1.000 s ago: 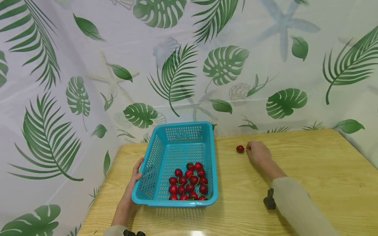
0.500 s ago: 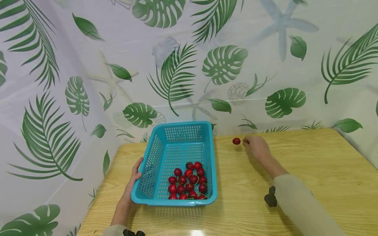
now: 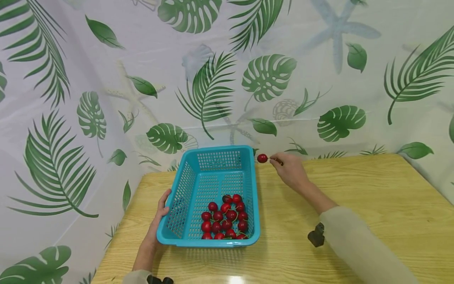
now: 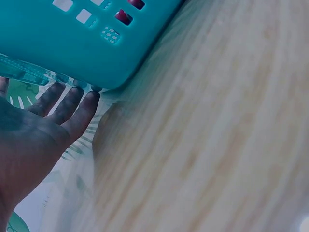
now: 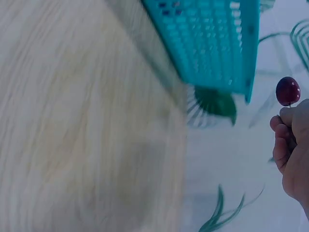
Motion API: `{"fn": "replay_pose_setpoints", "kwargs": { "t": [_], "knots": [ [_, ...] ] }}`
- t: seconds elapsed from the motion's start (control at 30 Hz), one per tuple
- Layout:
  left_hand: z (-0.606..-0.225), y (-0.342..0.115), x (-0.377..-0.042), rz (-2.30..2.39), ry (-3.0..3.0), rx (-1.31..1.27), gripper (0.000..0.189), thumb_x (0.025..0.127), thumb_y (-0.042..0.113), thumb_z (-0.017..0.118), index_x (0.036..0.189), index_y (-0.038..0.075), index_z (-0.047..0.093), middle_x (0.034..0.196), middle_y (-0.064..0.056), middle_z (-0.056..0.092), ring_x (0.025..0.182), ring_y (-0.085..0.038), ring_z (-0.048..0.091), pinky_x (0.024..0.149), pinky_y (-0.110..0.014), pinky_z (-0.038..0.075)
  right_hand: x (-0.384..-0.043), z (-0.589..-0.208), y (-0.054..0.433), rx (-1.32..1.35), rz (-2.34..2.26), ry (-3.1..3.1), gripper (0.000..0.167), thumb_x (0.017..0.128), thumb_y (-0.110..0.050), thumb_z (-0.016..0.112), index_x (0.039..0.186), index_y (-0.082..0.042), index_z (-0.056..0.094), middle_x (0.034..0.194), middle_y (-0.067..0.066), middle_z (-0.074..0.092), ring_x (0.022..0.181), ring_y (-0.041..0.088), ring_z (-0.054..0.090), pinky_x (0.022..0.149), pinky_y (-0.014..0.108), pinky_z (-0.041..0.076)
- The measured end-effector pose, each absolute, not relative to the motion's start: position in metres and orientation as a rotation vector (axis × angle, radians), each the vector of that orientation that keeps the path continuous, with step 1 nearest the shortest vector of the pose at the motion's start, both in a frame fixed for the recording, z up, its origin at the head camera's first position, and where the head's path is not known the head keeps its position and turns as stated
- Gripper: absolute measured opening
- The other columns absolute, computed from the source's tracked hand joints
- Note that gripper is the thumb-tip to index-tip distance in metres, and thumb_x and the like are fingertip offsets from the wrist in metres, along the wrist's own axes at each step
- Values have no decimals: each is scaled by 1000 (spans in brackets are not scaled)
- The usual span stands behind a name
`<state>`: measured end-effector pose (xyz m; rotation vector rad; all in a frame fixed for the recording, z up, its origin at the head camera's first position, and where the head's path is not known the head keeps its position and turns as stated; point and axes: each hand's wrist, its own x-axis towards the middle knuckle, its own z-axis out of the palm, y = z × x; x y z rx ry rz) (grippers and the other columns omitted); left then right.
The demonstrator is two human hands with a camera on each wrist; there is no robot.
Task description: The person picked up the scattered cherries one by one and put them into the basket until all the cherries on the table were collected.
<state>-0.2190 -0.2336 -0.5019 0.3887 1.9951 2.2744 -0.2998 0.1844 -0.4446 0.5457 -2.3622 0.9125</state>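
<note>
A red cherry hangs off the table by its stem, which my right hand pinches between thumb and fingertips, just beyond the basket's right rim. In the right wrist view the cherry stands out past the curled fingers of the right hand. My left hand rests on the left side of a blue plastic basket. Its fairly straight fingers touch the basket wall in the left wrist view, where the left hand shows from the palm side. Several cherries lie inside, toward the near right corner.
The basket stands on a light wooden table, near its left part. A leaf-printed cloth hangs behind the table and along its left side. Small dark devices are worn at the wrists.
My right hand has lifted the cherry from the table by its stem and carried it left toward the basket's right rim. The left hand and basket have stayed in place.
</note>
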Motion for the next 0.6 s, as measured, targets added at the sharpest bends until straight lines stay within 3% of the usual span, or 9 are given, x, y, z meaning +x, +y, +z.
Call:
{"fn": "replay_pose_setpoints", "kwargs": {
  "t": [0.23, 0.37, 0.47, 0.6],
  "knots": [
    [-499, -237, -220, 2273, 1987, 396, 59, 99, 16, 18, 152, 44, 15, 162, -26, -1, 147, -48, 7, 112, -39, 25, -294, -421, 129, 680, 913, -2345, 12, 94, -3, 63, 100, 2, 73, 92, 14, 73, 77, 26, 67, 70, 40, 54],
    [-500, -239, -220, 2244, 1997, 399, 57, 101, 19, 20, 152, 43, 14, 163, -23, -2, 146, -50, 8, 109, -39, 31, -292, -416, 97, 692, 907, -2497, 15, 98, -8, 59, 103, -1, 71, 98, 13, 72, 85, 24, 67, 76, 39, 54],
    [-501, -239, -219, 2233, 1981, 411, 58, 102, 21, 20, 156, 37, 9, 164, -21, -2, 146, -49, 9, 110, -45, 29, -288, -416, 77, 713, 876, -2621, 15, 99, -10, 58, 103, -3, 70, 96, 10, 73, 78, 20, 65, 72, 36, 53],
    [-501, -239, -218, 2228, 2001, 378, 59, 101, 22, 21, 157, 32, 5, 164, -21, -1, 146, -49, 11, 110, -53, 26, -285, -419, 54, 737, 840, -2783, 14, 99, -7, 52, 94, -3, 65, 81, 8, 67, 63, 16, 54, 59, 30, 46]
  ]
}}
